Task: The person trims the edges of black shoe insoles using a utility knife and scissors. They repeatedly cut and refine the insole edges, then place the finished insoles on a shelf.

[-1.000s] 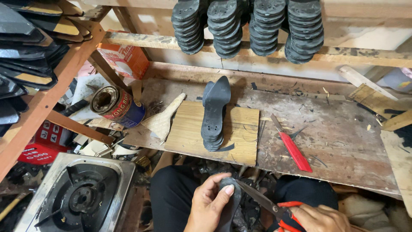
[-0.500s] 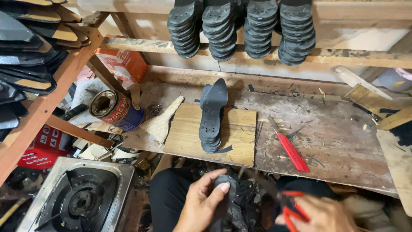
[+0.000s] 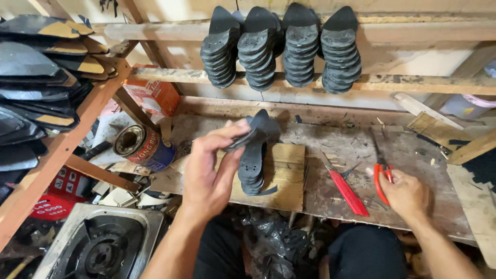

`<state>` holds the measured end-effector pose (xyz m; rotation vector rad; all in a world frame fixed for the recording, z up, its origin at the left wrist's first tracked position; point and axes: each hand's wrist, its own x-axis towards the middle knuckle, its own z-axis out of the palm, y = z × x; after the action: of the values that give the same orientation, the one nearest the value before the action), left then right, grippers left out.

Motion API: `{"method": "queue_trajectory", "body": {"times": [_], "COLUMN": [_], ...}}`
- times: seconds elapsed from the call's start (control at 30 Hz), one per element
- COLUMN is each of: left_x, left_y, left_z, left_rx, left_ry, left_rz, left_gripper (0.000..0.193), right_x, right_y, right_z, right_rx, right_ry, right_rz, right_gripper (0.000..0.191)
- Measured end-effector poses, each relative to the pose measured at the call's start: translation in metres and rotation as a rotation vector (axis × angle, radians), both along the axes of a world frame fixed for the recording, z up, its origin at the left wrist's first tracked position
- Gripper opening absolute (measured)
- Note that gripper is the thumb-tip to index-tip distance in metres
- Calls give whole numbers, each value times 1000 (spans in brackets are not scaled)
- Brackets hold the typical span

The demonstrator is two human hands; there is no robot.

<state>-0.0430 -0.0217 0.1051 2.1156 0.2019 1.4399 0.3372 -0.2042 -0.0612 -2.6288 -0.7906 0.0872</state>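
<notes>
Now, left hand [image 3: 209, 173] grip pinching a black sole [image 3: 254, 133] above the stack of soles [image 3: 251, 168], right hand [image 3: 405, 194] closed on red-handled scissors [image 3: 381, 168] resting on counter [image 3: 413, 155].

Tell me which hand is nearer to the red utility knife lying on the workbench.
Right. The right hand, gripping red-handled scissors, rests on the bench just right of the red utility knife. The left hand is farther left, holding a black sole above the sole stack.

Four stacks of black soles [image 3: 281, 46] hang above the surface [image 3: 408, 201]; a tin [image 3: 139, 147], red knife [image 3: 349, 192] and stove [image 3: 103, 248] sit around.
</notes>
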Motion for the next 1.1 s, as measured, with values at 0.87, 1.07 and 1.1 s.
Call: {"method": "queue_trajectory", "body": {"times": [0.87, 1.07, 1.1], "left_x": [46, 57, 58], "left_y": [116, 108, 106], "left_z": [-116, -113, -116], "left_rx": [-1135, -1341, -1378], "left_ry": [700, 654, 606], "left_rz": [155, 130, 118], "left_gripper": [90, 107, 111], "right_x": [-13, -10, -10], "right_y": [-2, -1, 0], "right_z": [-26, -28, -28], "right_rx": [12, -41, -56], "right_ry": [-267, -176, -166], "right_rz": [47, 36, 35], "right_gripper": [52, 50, 50]}}
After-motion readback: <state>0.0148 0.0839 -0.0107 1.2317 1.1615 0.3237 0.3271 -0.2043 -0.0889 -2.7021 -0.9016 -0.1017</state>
